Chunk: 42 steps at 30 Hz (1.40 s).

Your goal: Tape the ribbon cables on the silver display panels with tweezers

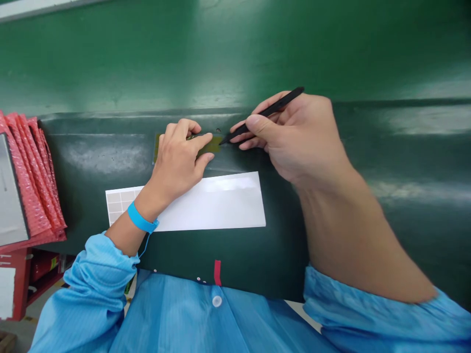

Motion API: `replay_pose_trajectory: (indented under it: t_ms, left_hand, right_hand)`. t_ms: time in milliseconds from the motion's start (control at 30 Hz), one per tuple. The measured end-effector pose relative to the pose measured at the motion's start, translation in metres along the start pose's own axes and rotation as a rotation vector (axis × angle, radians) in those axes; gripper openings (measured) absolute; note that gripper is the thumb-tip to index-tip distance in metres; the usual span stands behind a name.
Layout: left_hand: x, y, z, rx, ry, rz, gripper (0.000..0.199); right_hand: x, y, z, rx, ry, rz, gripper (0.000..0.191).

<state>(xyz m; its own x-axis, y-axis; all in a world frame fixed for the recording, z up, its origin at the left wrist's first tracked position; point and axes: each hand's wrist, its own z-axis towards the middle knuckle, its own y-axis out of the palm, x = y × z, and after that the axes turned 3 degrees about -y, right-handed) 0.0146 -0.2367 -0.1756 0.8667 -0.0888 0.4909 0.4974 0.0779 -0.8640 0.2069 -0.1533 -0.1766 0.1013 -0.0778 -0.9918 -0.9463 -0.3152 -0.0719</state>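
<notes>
My left hand [180,157] lies palm down over a thin yellow-green strip [214,144], its thumb and index finger apart and the other fingers bent. Most of the strip is hidden under that hand. In my right hand [298,132] is a slim black pen-shaped tool [270,109], gripped between thumb and fingers. Its pointed tip is at the strip's right part; whether it touches cannot be made out. Just below the strip, a long white sheet [221,206] with a grey grid at its left end lies partly under my left hand and wrist.
Dark green matting [184,252] covers the work surface. Red bubble-wrap bags [31,181] are stacked at the left, with a grey flat panel [11,196] against them. A short red tape [217,272] marks the near edge. A blue wrist strap [140,219] trails a thin cord.
</notes>
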Motion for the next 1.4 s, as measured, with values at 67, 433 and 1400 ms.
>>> replay_pose_trajectory:
  t_ms: [67, 433, 1400]
  left_hand:
    - [0.0, 0.0, 0.0, -0.002, -0.002, 0.005, 0.026]
    - [0.001, -0.001, 0.001, 0.006, 0.003, -0.002, 0.027]
    - [-0.011, -0.003, 0.002, 0.01, 0.033, -0.031, 0.032]
  right_hand:
    - [0.0, 0.0, 0.0, -0.012, 0.0, -0.005, 0.026]
    - [0.009, -0.003, 0.007, -0.01, -0.013, -0.007, 0.023]
    - [-0.019, -0.009, -0.001, 0.017, 0.152, 0.257, 0.022]
